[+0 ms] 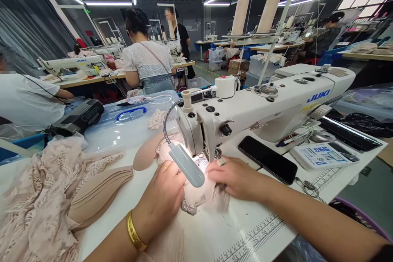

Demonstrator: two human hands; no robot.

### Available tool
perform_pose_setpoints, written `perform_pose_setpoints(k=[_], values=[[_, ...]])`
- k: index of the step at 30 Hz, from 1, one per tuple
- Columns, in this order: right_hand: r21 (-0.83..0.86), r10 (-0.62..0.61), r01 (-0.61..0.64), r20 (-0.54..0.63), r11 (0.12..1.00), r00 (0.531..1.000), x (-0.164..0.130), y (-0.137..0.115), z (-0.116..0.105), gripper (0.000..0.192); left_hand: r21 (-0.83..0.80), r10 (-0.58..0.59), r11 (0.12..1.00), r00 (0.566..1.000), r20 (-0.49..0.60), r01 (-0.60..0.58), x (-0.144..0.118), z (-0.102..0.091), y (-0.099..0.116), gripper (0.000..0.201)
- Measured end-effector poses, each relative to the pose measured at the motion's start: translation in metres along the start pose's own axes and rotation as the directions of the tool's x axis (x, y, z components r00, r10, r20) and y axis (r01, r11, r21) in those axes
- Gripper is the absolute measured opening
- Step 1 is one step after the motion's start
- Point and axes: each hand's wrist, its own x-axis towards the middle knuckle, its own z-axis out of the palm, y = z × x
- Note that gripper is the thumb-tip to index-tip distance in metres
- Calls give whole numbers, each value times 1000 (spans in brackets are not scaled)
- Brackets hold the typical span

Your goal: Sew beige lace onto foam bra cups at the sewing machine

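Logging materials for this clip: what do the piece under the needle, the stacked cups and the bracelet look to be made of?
The piece under both hands looks like thin pale-pink lace: openwork pattern, soft folds. The stacked cups seem moulded foam in beige fabric: smooth, matte, holding their curve. The bracelet on the left hand looks like polished gold-coloured metal, judging by its shine; the right hand presses on the lace.

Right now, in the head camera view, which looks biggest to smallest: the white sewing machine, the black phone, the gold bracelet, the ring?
1. Sewing machine, far the largest.
2. Black phone on the table.
3. Gold bracelet on the left wrist; it is nearer the camera, so the gap to the phone is unsure.
4. Ring on the left hand.
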Motion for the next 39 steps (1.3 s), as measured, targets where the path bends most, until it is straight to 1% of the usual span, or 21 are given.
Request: perform_pose_setpoints(k=[1, 3, 4, 5, 6, 8, 10, 12, 14, 15, 17, 19, 21, 24, 28, 30, 35, 39], values=[[-42, 60, -60, -14, 997, 998, -1, 5, -1, 24, -11, -2, 1000, 1000, 21, 3, 0, -1, 3, 24], [-97, 144, -155, -105, 983, 984, -3, 15, -3, 28, -59, 19, 998, 999, 48, -16, 1, -3, 13, 22], [-98, 147, -162, -152, 982, 977, -4, 17, -4, 29, -79, 35, 996, 998, 48, -32, 2, -4, 18, 21], [-84, 128, -145, -181, 986, 975, -4, 16, -5, 29, -96, 51, 994, 998, 45, -47, 3, -5, 22, 22], [-59, 98, -111, -183, 992, 978, -5, 12, -4, 30, -115, 67, 991, 997, 40, -62, 4, -6, 24, 22], [11, 27, -25, -114, 1000, 993, -3, 1, -3, 31, -152, 84, 985, 996, 36, -78, 6, -4, 22, 24], [68, -17, 19, -17, 997, 1000, -1, -11, 0, 36, -145, 68, 988, 996, 51, -60, 7, -2, 13, 24], [92, -27, 24, 33, 995, 999, 0, -16, 2, 39, -47, 13, 999, 998, 66, -10, 7, 0, -1, 26], [95, -20, 16, 42, 995, 999, 0, -15, 3, 39, 113, -54, 992, 998, 37, 50, 5, 0, -12, 30], [93, -16, 13, 40, 996, 999, 0, -14, 3, 38, 176, -61, 983, 998, 5, 59, 4, -1, -15, 33], [88, -15, 12, 37, 996, 999, -1, -11, 4, 39, 212, -4, 977, 998, -59, 16, 4, -2, -12, 35], [83, -19, 15, 42, 996, 999, -2, -9, 4, 41, 125, 89, 989, 994, -57, -82, 5, -2, -2, 31], [79, -17, 14, 45, 997, 999, -3, -10, 5, 43, -4, 147, 989, 988, -36, -148, 8, -1, 10, 24], [79, -4, 1, 33, 997, 999, -3, -12, 5, 46, -109, 150, 982, 988, -21, -152, 10, 3, 19, 25], [73, 7, -7, 13, 997, 1000, -4, -14, 5, 51, -130, 97, 987, 995, 29, -92, 7, 4, 16, 23], [70, 11, -11, 8, 998, 1000, -5, -15, 5, 52, -128, 89, 988, 995, 49, -83, 5, 3, 14, 22], [83, 20, -20, 5, 996, 1000, -4, -15, 5, 52, -106, 90, 991, 995, 36, -86, 3, 4, 14, 21], [80, 16, -16, 9, 997, 1000, -4, -13, 6, 50, -94, 90, 992, 995, 48, -85, 3, 4, 15, 18]])
